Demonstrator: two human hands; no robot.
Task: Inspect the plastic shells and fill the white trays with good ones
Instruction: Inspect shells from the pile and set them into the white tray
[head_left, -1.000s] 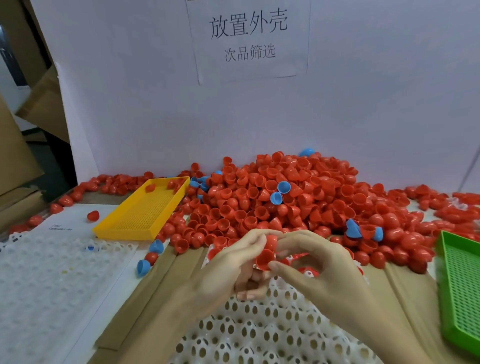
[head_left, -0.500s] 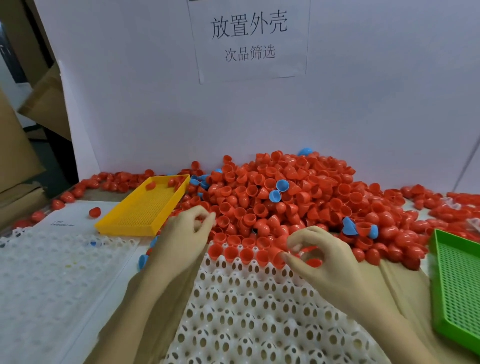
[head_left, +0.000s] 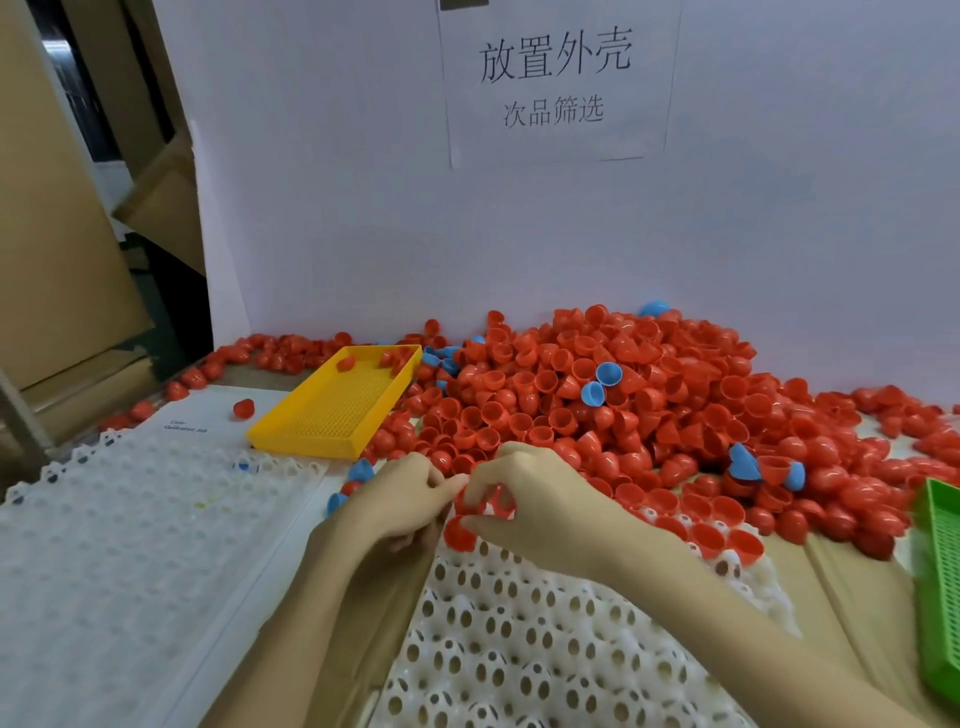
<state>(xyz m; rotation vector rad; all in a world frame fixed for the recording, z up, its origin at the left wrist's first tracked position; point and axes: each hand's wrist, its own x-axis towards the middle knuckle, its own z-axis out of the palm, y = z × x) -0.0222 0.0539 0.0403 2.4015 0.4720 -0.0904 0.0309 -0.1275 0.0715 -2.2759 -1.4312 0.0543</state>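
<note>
Both hands meet at the far edge of the perforated white plastic tray in front of the person. Fingers of the right hand are curled around a small red plastic shell, the thumb pressing on its near side at the tray's rim. Curled fingers of the left hand touch the right hand's fingertips, pinching at another red shell just above; how firmly it is gripped cannot be told, since the fingers hide most of it. A row of red shells already sits in the tray's far cups to the right of the hands. Directly behind lies a large heap of loose red plastic shells, with a few blue plastic shells mixed in. Left of the hands is a second white cupped tray, and beyond it a yellow mesh-bottomed plastic tray holding a few red pieces. A green mesh plastic tray lies at the right edge. On the white back wall hangs a paper sign with printed characters.
</note>
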